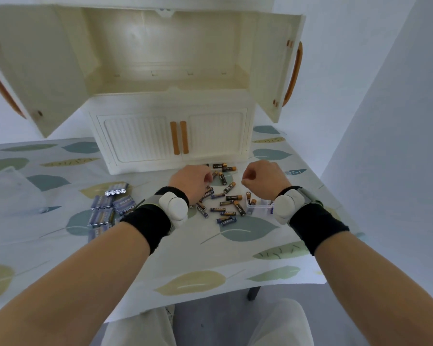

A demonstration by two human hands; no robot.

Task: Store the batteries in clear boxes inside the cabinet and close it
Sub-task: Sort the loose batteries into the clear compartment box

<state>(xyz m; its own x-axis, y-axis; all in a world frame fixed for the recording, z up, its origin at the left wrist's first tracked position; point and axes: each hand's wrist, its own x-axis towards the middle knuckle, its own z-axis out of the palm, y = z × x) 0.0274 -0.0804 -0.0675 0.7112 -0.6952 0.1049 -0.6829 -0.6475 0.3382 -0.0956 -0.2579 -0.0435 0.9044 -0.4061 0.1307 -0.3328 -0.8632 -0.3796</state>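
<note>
Several loose black-and-gold and blue batteries (225, 203) lie scattered on the table in front of the cream cabinet (170, 136). My left hand (191, 182) rests on the pile's left side, and its curled fingers close around a battery (214, 174). My right hand (263, 179) hovers at the pile's right side as a closed fist, and I see nothing in it. A small clear box (259, 208) sits just under my right wrist with two batteries (250, 199) standing inside. The cabinet's upper compartment (165, 56) stands open and bare; its lower doors are closed.
Shrink-wrapped blue battery packs (110, 207) lie to the left of my left wrist. A second clear box (10, 188) sits faintly at the far left. The open upper doors (35, 71) (278, 68) jut out on both sides. The leaf-print tablecloth (248, 231) ends near my knees.
</note>
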